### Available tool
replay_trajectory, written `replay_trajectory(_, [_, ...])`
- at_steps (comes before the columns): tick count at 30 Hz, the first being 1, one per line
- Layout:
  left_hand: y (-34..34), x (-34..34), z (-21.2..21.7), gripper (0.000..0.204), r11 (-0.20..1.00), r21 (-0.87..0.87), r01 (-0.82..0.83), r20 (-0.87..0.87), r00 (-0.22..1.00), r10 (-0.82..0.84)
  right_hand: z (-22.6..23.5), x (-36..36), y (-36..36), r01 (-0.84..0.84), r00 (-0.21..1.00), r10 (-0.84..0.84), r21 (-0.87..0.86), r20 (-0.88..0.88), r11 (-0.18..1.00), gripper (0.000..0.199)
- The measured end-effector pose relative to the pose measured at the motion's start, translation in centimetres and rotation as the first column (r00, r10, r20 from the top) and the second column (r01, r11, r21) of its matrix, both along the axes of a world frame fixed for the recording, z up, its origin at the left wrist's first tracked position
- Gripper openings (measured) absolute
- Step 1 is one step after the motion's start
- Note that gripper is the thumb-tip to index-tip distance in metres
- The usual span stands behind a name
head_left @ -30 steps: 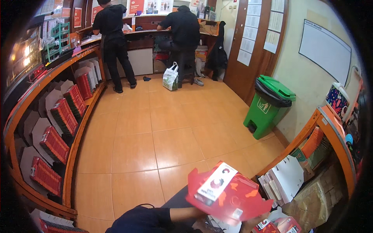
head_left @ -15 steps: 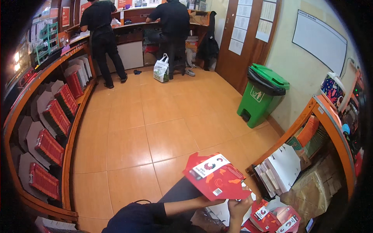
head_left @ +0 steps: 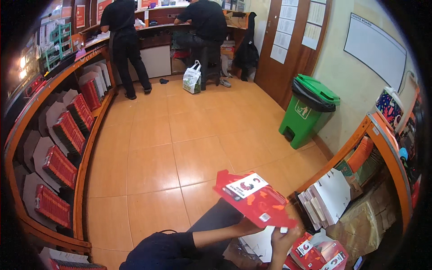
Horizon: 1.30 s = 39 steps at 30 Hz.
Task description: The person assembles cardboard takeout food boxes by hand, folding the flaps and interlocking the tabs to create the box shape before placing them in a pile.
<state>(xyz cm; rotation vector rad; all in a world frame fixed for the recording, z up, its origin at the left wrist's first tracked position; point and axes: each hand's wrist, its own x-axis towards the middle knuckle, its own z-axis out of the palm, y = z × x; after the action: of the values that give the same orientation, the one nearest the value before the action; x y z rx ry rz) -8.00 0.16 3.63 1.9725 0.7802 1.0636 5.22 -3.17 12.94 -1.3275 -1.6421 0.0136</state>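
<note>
A flat red cardboard carton with flaps, a white printed panel and orange shapes is tilted in front of me, above my dark-clothed leg. My left hand holds it from below near its lower edge, and the fingers are hidden behind the card. At the lower right corner my right hand is closed on the edge, with a small white spot by the thumb that I cannot make out. Beside and below that hand lie more red cartons. White sheets lie under the held carton.
White card stacks and a plastic-wrapped bundle stand by the right orange-edged shelf. A green bin stands along the wall. The left shelf holds red stacks. Two people are at the far counter, near a white bag.
The carton has moved slightly right and tilted flatter in my hands. My right hand has shifted a little right along with it. The whole view has swung slightly.
</note>
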Motion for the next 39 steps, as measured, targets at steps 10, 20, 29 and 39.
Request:
replay_trajectory(10, [0.3, 0.7, -0.9, 0.037, 0.988, 0.156, -0.017, -0.032, 0.999, 0.022, 0.9, 0.5, 0.0, -0.240, 0.929, 0.143, -0.262, -0.340, 0.935, 0.052])
replay_trajectory(20, [2.2, 1.2, -1.2, 0.028, 0.907, -0.370, 0.201, 0.363, 0.930, -0.057, 4.1, 5.5, -8.7, 0.851, 0.473, -0.836, 0.099, 0.279, 0.515, 0.051])
replay_trajectory(29, [2.7, -0.4, -7.1, 0.025, 0.946, -0.305, -0.107, 0.121, 0.981, 0.150, -22.5, 2.5, 9.1, 0.389, 0.921, -0.210, -0.775, 0.327, 0.498, 0.089])
replay_trajectory(39, [1.8, -1.6, -10.6, 0.024, 0.903, -0.430, -0.017, -0.009, 1.000, 0.014, -27.3, -0.4, 9.0, 0.346, 0.936, -0.193, -0.868, 0.295, 0.356, 0.092])
